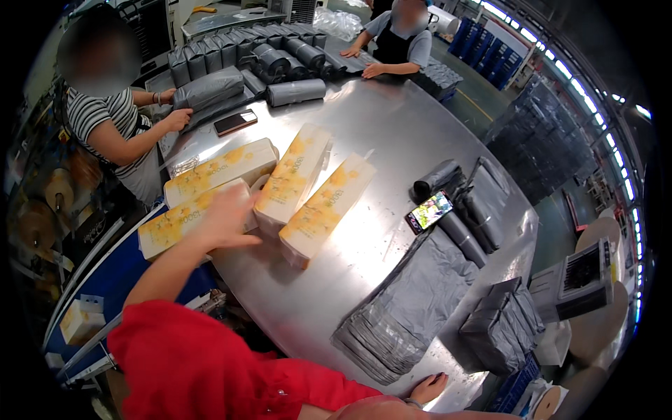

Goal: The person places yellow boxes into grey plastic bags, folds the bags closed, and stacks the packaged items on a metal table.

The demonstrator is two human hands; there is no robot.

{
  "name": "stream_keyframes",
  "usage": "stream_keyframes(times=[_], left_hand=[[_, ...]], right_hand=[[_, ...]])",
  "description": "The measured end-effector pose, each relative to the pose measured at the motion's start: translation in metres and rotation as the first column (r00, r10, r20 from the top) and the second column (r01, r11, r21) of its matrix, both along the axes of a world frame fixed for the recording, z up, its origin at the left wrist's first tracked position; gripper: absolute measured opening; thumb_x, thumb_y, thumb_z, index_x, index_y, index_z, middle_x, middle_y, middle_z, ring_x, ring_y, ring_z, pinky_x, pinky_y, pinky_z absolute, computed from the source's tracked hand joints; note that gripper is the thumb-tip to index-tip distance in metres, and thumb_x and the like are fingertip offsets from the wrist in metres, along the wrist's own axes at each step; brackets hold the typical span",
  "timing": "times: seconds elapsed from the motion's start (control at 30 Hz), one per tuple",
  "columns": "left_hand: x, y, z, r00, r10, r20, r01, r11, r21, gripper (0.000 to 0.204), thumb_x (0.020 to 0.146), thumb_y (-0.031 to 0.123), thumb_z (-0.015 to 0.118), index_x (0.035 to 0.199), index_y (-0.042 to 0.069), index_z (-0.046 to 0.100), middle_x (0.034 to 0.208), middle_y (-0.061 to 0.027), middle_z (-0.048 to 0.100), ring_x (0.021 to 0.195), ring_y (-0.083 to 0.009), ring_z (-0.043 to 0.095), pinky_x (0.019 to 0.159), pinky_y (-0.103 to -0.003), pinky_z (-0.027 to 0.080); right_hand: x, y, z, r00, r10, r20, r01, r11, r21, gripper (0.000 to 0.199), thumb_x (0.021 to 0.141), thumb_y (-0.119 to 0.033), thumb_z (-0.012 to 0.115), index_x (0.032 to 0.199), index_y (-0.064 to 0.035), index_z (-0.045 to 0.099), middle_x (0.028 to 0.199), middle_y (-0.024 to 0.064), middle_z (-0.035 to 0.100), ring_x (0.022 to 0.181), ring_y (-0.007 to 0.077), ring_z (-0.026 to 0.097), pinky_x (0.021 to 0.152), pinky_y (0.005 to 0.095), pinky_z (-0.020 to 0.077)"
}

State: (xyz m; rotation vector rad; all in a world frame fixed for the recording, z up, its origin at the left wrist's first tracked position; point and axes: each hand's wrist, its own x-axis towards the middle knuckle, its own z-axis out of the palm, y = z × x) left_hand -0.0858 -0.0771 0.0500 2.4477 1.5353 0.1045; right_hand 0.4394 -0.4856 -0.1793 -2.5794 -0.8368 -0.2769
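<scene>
My left hand (227, 218), slightly blurred, reaches over the nearest tissue pack (168, 231), thumb spread from the fingers; whether it touches the pack I cannot tell. Behind that pack lies another white and yellow tissue pack (220, 171). Two more, a slanted tissue pack (294, 171) and a tissue pack (329, 199) to its right, lie on the metal table (392, 133). My right hand (428, 388) rests on the table's near edge, fingers loosely extended and holding nothing. Close to it is a flat stack of grey plastic bags (413, 308).
A lit phone (428, 212) lies on grey rolls (462, 234); a dark phone (236, 122) lies farther back. At left, a person (115, 133) holds a grey bundle (208, 89). Another person (395, 45) stands across the table. A blue conveyor (119, 280) runs at left.
</scene>
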Motion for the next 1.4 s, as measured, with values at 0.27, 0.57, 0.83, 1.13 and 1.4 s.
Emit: stream_keyframes(times=[0.27,0.57,0.83,1.13,1.4], left_hand=[[-0.189,-0.001,-0.021,0.906,0.377,-0.19,-0.419,0.863,-0.284,0.129,0.041,0.062,0.08,0.145,0.018,0.017,0.147,-0.0264,0.012,0.137,-0.04,0.013,0.108,-0.051,0.019],[-0.147,0.057,-0.031,0.905,0.423,0.049,-0.414,0.901,-0.131,0.121,0.043,0.034,0.086,0.142,0.007,0.022,0.145,-0.0295,0.011,0.121,-0.0453,0.041,0.097,-0.042,0.041],[-0.019,0.174,-0.049,0.975,0.172,0.143,-0.173,0.985,-0.011,0.084,0.06,0.038,0.081,0.131,0.012,0.043,0.141,-0.0298,0.022,0.111,-0.0442,0.049,0.089,-0.044,0.046],[0.159,0.43,-0.029,0.98,0.144,0.136,-0.194,0.839,0.508,0.063,0.077,0.043,0.066,0.131,0.017,0.043,0.123,-0.0189,0.049,0.091,-0.0351,0.062,0.074,-0.04,0.052],[0.147,0.299,0.03,0.903,-0.404,0.146,0.299,0.835,0.461,0.023,0.082,0.026,0.061,0.095,0.008,0.058,0.081,-0.01,0.06,0.078,-0.0285,0.061,0.066,-0.04,0.048]], right_hand=[[0.048,0.019,-0.022,0.981,-0.071,-0.181,0.096,0.986,0.137,0.035,0.084,-0.005,0.047,0.118,0.0038,0.049,0.115,0.0196,0.053,0.101,0.0316,0.054,0.086,0.0361,0.0441],[-0.301,0.368,0.184,0.255,0.957,-0.14,-0.966,0.246,-0.078,0.068,0.071,-0.038,0.073,0.131,-0.0215,0.045,0.142,0.0109,0.032,0.13,0.0368,0.031,0.096,0.0638,0.0275],[-0.297,0.492,0.134,0.192,0.963,0.191,-0.951,0.23,-0.206,0.057,0.076,-0.031,0.065,0.13,-0.0284,0.045,0.136,0.0028,0.043,0.123,0.029,0.041,0.088,0.0676,0.0318],[-0.167,0.732,0.155,0.49,0.81,0.322,-0.844,0.533,-0.058,0.053,0.076,-0.024,0.066,0.125,-0.0207,0.047,0.137,0.009,0.04,0.126,0.0299,0.036,0.092,0.0624,0.0316],[-0.098,0.54,0.194,0.322,0.937,0.136,-0.943,0.33,-0.041,0.023,0.079,-0.017,0.064,0.1,-0.0085,0.061,0.09,0.0104,0.061,0.089,0.0296,0.057,0.09,0.0423,0.0396]])
